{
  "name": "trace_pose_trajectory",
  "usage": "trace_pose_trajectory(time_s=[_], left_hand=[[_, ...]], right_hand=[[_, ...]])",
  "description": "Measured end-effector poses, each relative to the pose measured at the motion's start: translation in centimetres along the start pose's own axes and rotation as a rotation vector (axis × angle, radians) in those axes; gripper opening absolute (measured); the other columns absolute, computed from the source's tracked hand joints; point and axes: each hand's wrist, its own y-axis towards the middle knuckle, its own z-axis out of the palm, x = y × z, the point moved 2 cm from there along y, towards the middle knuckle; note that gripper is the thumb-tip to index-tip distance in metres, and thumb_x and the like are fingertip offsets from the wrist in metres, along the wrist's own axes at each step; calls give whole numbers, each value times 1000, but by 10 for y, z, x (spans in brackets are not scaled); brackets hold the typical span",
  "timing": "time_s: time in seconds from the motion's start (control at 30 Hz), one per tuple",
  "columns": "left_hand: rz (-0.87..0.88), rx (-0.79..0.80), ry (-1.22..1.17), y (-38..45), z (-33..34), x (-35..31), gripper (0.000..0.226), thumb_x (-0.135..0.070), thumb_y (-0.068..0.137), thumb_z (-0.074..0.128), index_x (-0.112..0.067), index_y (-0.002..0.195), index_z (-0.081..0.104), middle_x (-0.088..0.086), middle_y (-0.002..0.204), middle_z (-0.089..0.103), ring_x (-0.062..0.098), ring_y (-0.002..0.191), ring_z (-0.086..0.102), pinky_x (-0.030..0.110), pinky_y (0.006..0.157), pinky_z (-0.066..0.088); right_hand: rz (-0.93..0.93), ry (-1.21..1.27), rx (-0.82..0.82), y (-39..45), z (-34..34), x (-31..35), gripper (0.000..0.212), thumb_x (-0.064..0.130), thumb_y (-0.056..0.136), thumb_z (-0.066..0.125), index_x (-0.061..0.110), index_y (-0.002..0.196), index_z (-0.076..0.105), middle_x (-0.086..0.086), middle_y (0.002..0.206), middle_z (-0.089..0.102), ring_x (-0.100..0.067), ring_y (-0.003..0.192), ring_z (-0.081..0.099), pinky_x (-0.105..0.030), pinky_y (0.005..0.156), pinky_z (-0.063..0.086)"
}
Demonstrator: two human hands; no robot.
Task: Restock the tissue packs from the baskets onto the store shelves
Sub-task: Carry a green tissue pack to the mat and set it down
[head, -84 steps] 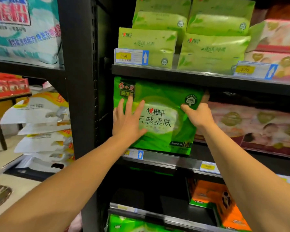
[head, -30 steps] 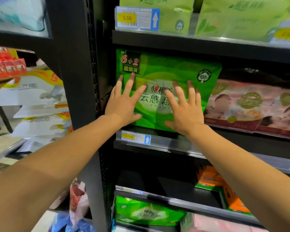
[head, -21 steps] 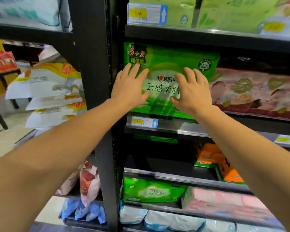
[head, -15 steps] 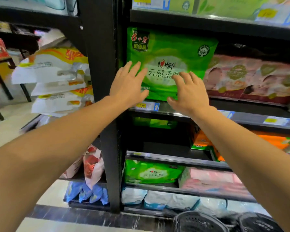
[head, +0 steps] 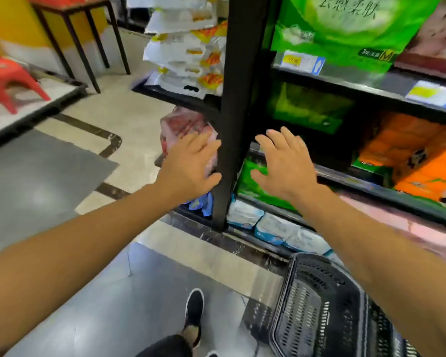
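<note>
1. Left hand [head: 191, 166]: fingers spread and straight, holding nothing, in front of the black steel shelf upright [head: 238, 99], apart from any pack.
2. Right hand [head: 283, 163]: likewise spread flat and empty, hovering before the dark gap of a lower shelf.
3. Large green plastic tissue pack with white lettering [head: 345, 29]: standing upright on the upper shelf board [head: 371, 83], just above its yellow-and-white price label [head: 301, 61]. Neither hand touches it.
4. Black perforated plastic shopping basket [head: 319, 305]: on the floor at lower right, just in front of the bottom shelf; its contents cannot be made out from this angle.
5. Neighbouring stock: orange soft packs [head: 410, 155] on the shelf beneath, and small pale blue-white packs [head: 268, 225] along the bottom row.
6. Step in hand, as judged: the green pack appears shelved, and the free hands and downward gaze suggest a return to the basket.
7. Next move, as judged: both hands must lower toward the basket, bending past the shelf edge, and close around another pack, if any is there.
</note>
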Motion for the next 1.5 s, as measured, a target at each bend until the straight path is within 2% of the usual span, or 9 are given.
trace_pose_trajectory(time_s=[0.1,0.23,0.47,0.63,0.77,0.97,1.13,1.33,1.5], left_hand=[[-111,50,-42,-78,10,9,64,-45,81,53,-8,133,57,19,132,56,41,116,55,52,94,49],[-350,105,-50,-176,15,29,64,-46,81,55,-8,132,59,23,133,56,42,116,57,52,96,48],[-822,133,-68,-323,1,104,68,-49,93,56,-21,151,36,8,158,31,32,144,29,43,117,22],[-1031,68,-76,-404,-18,179,74,-55,82,44,-9,138,54,19,142,52,40,128,50,46,109,36],[-1187,-14,-57,-449,-45,248,65,-45,89,60,-18,147,44,8,153,41,32,140,35,40,114,27],[-1311,-76,10,-515,-101,369,67,-46,86,58,-14,144,47,13,148,46,35,136,41,44,113,33],[-1385,-142,75,-547,-136,456,66,-36,86,70,-14,144,48,16,150,42,38,136,39,46,113,32],[-1519,-192,116,-578,-156,582,69,-47,84,58,-14,144,47,16,151,41,37,137,38,45,114,30],[-1614,-233,162,-593,-183,698,66,-35,84,72,-13,142,50,15,150,44,36,135,41,44,113,32]], right_hand=[[-104,43,126,-18,36,50,79,51,87,60,19,153,30,-7,159,28,-35,149,16,-51,119,17],[-266,103,216,-38,75,124,75,50,80,58,14,145,45,-10,148,43,-37,140,32,-52,112,28],[-556,108,383,-31,121,272,75,52,86,57,16,149,35,-8,156,33,-35,146,22,-49,118,21],[-765,142,416,2,135,405,73,50,87,54,16,149,35,-9,154,35,-34,146,25,-48,115,23],[-894,119,440,34,144,513,73,54,90,54,20,150,32,-7,156,34,-33,145,26,-47,118,24],[-1005,147,428,89,136,665,70,51,94,52,22,152,27,-2,159,27,-28,148,18,-43,120,14],[-1082,164,438,144,138,768,73,47,94,53,19,155,23,-3,160,24,-31,150,13,-43,122,12],[-1193,162,406,234,157,901,77,47,92,55,20,155,21,-1,159,24,-29,150,12,-42,122,11],[-1274,142,434,320,171,1025,78,47,91,56,22,155,21,0,159,25,-28,150,14,-43,122,11]])
